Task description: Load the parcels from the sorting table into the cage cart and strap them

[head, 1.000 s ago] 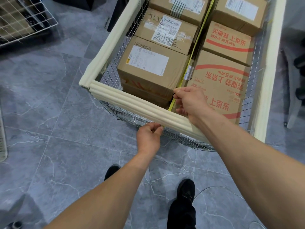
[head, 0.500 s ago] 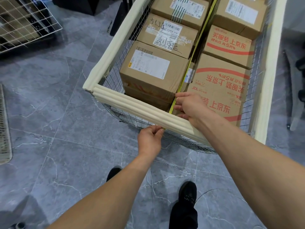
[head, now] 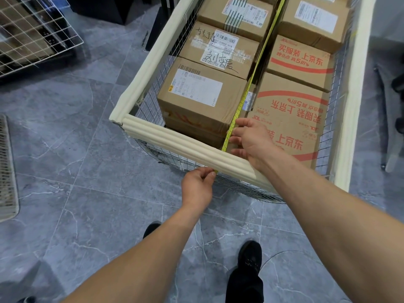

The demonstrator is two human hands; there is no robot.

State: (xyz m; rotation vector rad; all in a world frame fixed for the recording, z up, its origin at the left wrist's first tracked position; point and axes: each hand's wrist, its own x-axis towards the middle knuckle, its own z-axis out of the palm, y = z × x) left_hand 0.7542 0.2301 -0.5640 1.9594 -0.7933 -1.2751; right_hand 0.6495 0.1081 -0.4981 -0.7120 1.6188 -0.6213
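Presently at the strapping stage. Found parcels (head: 201, 99) stacked inside the cage cart (head: 153, 62) in two rows, with none visible outside it; sorting table not in view. Noted yellow strap (head: 258, 60) lying lengthwise in the gap between the rows, apparently taut, coming toward the padded front rail (head: 185, 147). Recorded right hand (head: 251, 141) inside the cart, between the two nearest parcels, thumb and fingertips closed on the strap just behind the rail. Recorded left hand (head: 197, 186) outside the cart, at the lower edge of the rail, fingers curled, thumb and forefinger pinching the strap's free end. Compared with a second ago: left hand then balled under the rail with no strap visible in it; strap end now brought over the rail and down into that pinch; right hand shifted only slightly along the strap. Judged loading complete and strap routed over the front edge; fastening not yet done. Unable to confirm any hook or buckle from this view, nor the fixing of the far end. Advise holding tension with the right hand during tie-off, to avoid slack across the load.
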